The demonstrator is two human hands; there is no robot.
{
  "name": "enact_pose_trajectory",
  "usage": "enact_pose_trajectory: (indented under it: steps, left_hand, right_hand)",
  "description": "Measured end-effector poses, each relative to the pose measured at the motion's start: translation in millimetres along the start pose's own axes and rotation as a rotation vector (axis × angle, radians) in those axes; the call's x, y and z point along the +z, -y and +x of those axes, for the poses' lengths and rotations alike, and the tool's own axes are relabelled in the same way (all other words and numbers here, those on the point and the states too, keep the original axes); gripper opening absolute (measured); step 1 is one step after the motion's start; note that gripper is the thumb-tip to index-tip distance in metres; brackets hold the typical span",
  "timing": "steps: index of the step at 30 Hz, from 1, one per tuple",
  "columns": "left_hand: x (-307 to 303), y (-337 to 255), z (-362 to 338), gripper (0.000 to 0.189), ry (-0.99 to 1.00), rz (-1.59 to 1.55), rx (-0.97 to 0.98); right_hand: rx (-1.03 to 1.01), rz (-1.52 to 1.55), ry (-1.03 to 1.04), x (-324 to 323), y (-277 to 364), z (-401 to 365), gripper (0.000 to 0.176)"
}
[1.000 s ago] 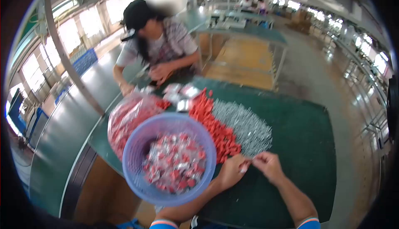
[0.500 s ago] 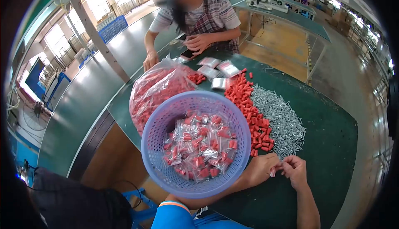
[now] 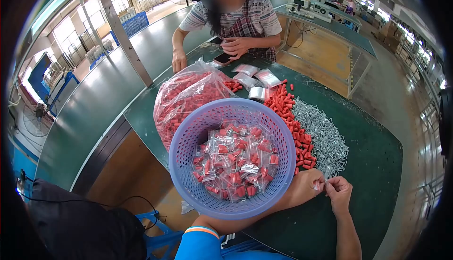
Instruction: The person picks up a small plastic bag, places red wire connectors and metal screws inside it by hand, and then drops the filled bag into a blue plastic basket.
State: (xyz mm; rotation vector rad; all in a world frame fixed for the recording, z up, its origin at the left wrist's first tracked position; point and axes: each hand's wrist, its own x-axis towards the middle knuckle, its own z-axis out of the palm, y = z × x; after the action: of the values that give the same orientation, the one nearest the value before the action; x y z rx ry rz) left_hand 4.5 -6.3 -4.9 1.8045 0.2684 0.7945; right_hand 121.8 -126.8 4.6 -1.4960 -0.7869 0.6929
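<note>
My left hand (image 3: 306, 187) and my right hand (image 3: 339, 195) meet at the right of the basket, fingers pinched together. Between them is a small clear plastic bag (image 3: 318, 185) with some red showing; much of it is hidden by the fingers. A pile of silver screws (image 3: 325, 142) lies just beyond my hands. Beside it is a heap of red plastic caps (image 3: 302, 139). The purple perforated basket (image 3: 175, 165) holds many small clear bags with red caps inside, and it covers part of my left forearm.
A large clear sack of red caps (image 3: 181, 102) stands behind the basket. Packs of small bags (image 3: 257, 77) and a phone (image 3: 222, 59) lie on the green table (image 3: 368, 165). Across the table sits a person (image 3: 240, 24), one hand near the sack. A metal post (image 3: 120, 28) rises at left.
The view has shifted slightly, so the basket and sack appear farther right. Both my hands stay together at the small bag, with the fingers slightly moved.
</note>
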Motion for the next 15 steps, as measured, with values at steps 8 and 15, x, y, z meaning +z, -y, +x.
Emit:
enact_pose_trajectory:
  steps: [8,15]
  left_hand:
    - [-0.4,-7.0,-3.1,0.015,-0.046,0.131,0.040]
    - [-3.1,-9.0,0.8,0.014,-0.072,0.145,0.103]
  right_hand:
    - [-0.012,-0.005,0.021,8.8,-1.9,-4.8,0.005]
    - [0.115,0.001,0.040,10.6,15.0,-5.3,0.003]
